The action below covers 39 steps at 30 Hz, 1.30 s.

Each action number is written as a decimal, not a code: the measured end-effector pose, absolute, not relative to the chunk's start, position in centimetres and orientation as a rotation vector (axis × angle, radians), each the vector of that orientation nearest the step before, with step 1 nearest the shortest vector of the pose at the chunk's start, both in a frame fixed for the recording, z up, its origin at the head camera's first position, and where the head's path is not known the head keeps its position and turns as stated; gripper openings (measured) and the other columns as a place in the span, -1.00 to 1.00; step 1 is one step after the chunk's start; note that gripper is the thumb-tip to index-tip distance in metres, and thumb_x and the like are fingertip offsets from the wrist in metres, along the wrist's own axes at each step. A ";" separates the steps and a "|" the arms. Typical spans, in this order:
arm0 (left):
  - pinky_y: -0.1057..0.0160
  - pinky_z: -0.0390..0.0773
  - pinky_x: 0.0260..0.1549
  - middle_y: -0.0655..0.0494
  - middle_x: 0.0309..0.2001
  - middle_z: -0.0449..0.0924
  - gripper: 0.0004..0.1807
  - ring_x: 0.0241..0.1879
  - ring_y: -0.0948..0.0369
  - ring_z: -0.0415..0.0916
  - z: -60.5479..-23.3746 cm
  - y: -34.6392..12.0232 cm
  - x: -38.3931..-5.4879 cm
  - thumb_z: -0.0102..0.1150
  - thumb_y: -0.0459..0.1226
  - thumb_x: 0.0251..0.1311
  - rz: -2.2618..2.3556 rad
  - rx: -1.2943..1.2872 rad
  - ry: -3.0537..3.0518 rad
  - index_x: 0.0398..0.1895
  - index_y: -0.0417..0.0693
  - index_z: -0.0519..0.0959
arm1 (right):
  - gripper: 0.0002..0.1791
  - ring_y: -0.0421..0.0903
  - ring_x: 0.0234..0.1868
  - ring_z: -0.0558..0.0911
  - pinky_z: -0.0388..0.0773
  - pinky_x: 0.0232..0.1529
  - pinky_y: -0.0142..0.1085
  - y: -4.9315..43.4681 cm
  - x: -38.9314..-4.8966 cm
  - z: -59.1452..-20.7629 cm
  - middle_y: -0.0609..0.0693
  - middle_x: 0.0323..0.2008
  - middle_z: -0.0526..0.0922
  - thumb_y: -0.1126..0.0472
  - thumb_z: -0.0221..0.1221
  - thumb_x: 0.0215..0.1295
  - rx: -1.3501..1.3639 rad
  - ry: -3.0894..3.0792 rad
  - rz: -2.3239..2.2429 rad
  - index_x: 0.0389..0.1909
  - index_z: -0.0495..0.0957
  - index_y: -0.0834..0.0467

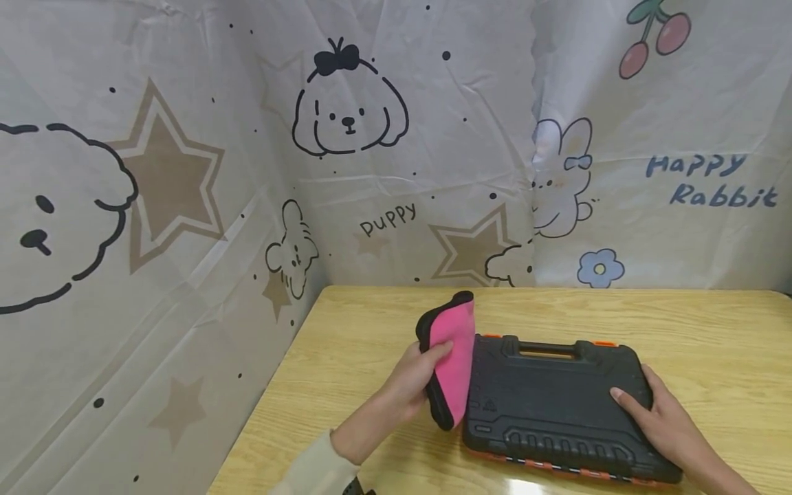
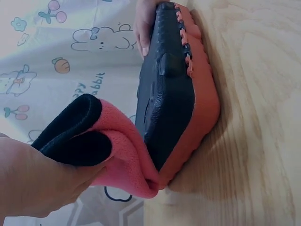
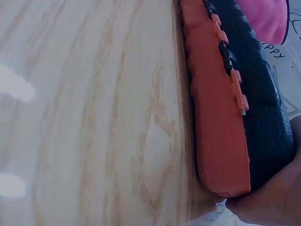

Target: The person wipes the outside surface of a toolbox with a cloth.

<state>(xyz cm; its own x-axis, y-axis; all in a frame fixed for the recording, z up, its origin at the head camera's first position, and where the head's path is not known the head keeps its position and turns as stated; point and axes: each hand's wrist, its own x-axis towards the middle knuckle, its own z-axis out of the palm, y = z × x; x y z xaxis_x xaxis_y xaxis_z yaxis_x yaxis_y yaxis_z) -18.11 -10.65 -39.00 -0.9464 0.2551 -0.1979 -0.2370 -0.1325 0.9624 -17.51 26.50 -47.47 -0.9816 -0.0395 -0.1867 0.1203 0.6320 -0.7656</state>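
Two hands are at work near the front edge of the wooden tabletop (image 1: 711,330). A black tool case (image 1: 557,405) with an orange underside lies flat there, its carry handle toward the far edge. The left hand (image 1: 411,385) grips a folded pink cloth (image 1: 453,364) with black trim, fingers and thumb curled round the fold, and holds it up against the case's left end; from the left wrist view the cloth's lower fold touches the corner of the case where the black lid meets the orange base. The cloth stands nearly on edge, rising above the lid. The right hand (image 1: 665,419) rests on the lid at the case's right end, fingers laid out fairly straight over the black surface, pressing rather than clutching. From the right wrist view the orange base sits flush on the wood, with small latches along the seam. Behind the table hangs a pale backdrop (image 1: 185,172) printed with puppies, stars and a rabbit.
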 end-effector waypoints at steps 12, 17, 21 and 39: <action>0.14 0.55 0.01 -0.06 0.02 0.57 -0.60 -0.01 0.11 0.55 -37.8 -10.1 -18.3 0.07 -0.14 0.45 2.140 0.085 1.900 0.19 -0.21 0.44 | 0.14 0.65 0.34 -0.13 -0.02 0.26 0.46 26.4 -17.5 -47.6 0.70 0.36 -0.27 -0.26 -0.06 0.50 0.065 2.671 -1.262 0.43 -0.51 0.53; 0.14 0.57 0.01 -0.05 0.01 0.59 -0.63 -0.02 0.11 0.57 -37.4 -9.8 -18.4 0.09 -0.16 0.44 2.146 0.131 1.890 0.15 -0.21 0.46 | 0.13 0.67 0.33 -0.10 0.01 0.24 0.47 26.6 -17.6 -47.6 0.71 0.35 -0.24 -0.26 -0.07 0.50 0.054 2.690 -1.246 0.43 -0.49 0.55; 0.15 0.59 0.00 -0.04 -0.02 0.61 -0.65 -0.05 0.12 0.58 -37.2 -9.3 -18.5 0.10 -0.17 0.44 2.141 0.165 1.877 0.13 -0.22 0.47 | 0.14 0.67 0.32 -0.08 0.03 0.23 0.47 26.8 -17.7 -47.5 0.72 0.34 -0.22 -0.26 -0.06 0.50 0.048 2.712 -1.217 0.43 -0.46 0.57; 0.26 0.60 -0.13 0.04 -0.13 0.61 -0.69 -0.15 0.21 0.56 -36.4 -6.1 -18.3 0.14 -0.35 0.36 1.975 0.507 1.748 0.12 -0.27 0.51 | -0.21 -0.24 0.37 0.34 0.45 0.22 -0.34 23.4 -15.5 -42.8 0.21 0.41 0.32 0.09 0.21 0.44 -0.347 2.803 -1.600 0.55 0.07 0.21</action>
<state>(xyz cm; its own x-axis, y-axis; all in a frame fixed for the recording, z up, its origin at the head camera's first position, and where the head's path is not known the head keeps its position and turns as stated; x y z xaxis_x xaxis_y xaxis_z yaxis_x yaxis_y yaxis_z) -18.32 -6.08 -36.43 -0.8305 0.5565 -0.0228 -0.0902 -0.0940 0.9915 -15.55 23.36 -42.79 -0.9717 -0.1323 0.1955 -0.2356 0.4927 -0.8377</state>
